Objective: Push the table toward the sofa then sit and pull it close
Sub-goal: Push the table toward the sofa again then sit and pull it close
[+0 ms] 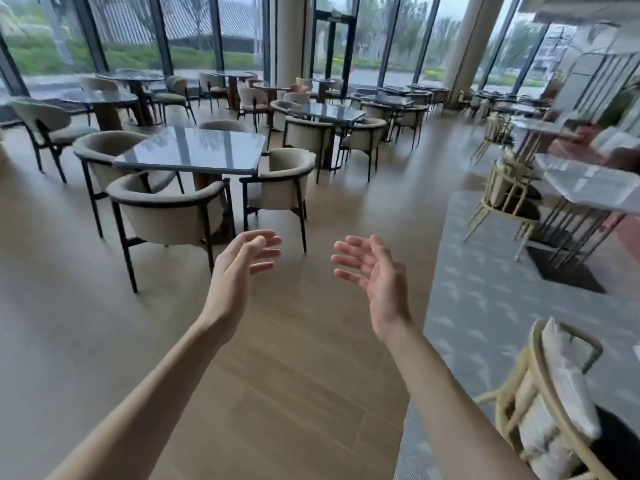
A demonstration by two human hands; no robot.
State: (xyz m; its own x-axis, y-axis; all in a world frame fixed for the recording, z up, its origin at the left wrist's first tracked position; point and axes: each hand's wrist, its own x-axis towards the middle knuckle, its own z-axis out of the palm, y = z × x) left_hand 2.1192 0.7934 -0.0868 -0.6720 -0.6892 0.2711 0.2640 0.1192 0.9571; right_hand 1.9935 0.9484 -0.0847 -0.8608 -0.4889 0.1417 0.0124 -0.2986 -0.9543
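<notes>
- Left hand (pixel 242 261) and right hand (pixel 372 271): both held out at mid-height above the wood floor (pixel 294 358), palms facing each other, fingers spread, holding nothing.
- Target: likely the marble-topped table (pixel 588 188) at the right edge of view, well apart from both hands. A reddish sofa (pixel 571 143) appears behind it, blurred; identification uncertain.
- Procedure: turn right, step onto the grey carpet (pixel 485 289), place both palms flat on the table's near edge.
- Push low and evenly; the thin-legged base may tip.
- Clear the cream chair (pixel 505 199) beside the table first.
</notes>
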